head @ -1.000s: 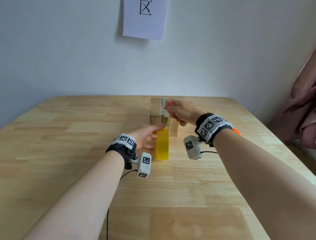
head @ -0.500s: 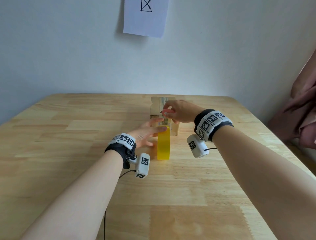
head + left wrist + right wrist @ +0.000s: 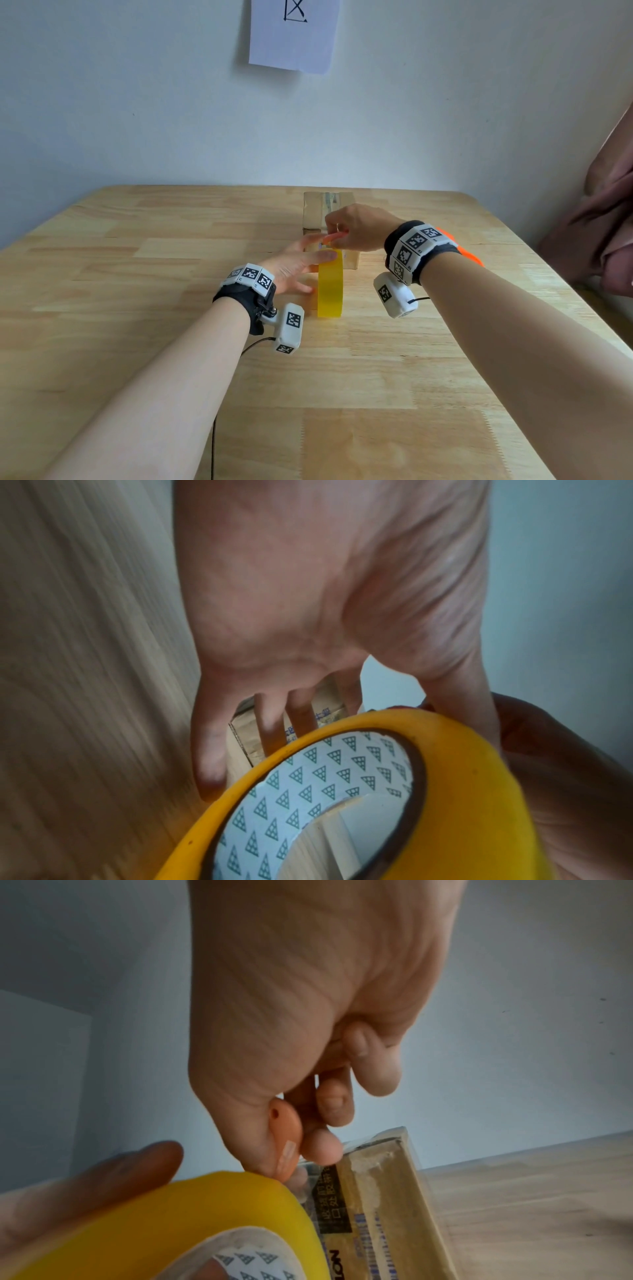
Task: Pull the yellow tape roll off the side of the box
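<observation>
The yellow tape roll (image 3: 330, 283), upright beside the cardboard box (image 3: 318, 211), is steadied by the left hand (image 3: 294, 266), fingers straight; a small orange cutter (image 3: 285, 1141) is pinched by the right hand (image 3: 356, 226) at the roll's top edge.

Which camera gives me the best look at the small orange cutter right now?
The right wrist view: the orange cutter shows clearly, pinched by the right hand. In the head view only a sliver shows; in the left wrist view it is not clearly visible.

Both bare forearms enter from the lower corners of the head view and converge at frame centre, each wrist banded with a marker cuff. The left hand (image 3: 294, 267) lies left of centre, palm turned inward, fingers straight and spread, thumb extended rightward. The right hand (image 3: 359, 228), slightly higher and right of centre, has its fingers (image 3: 322, 1146) curled in a pinch.
</observation>
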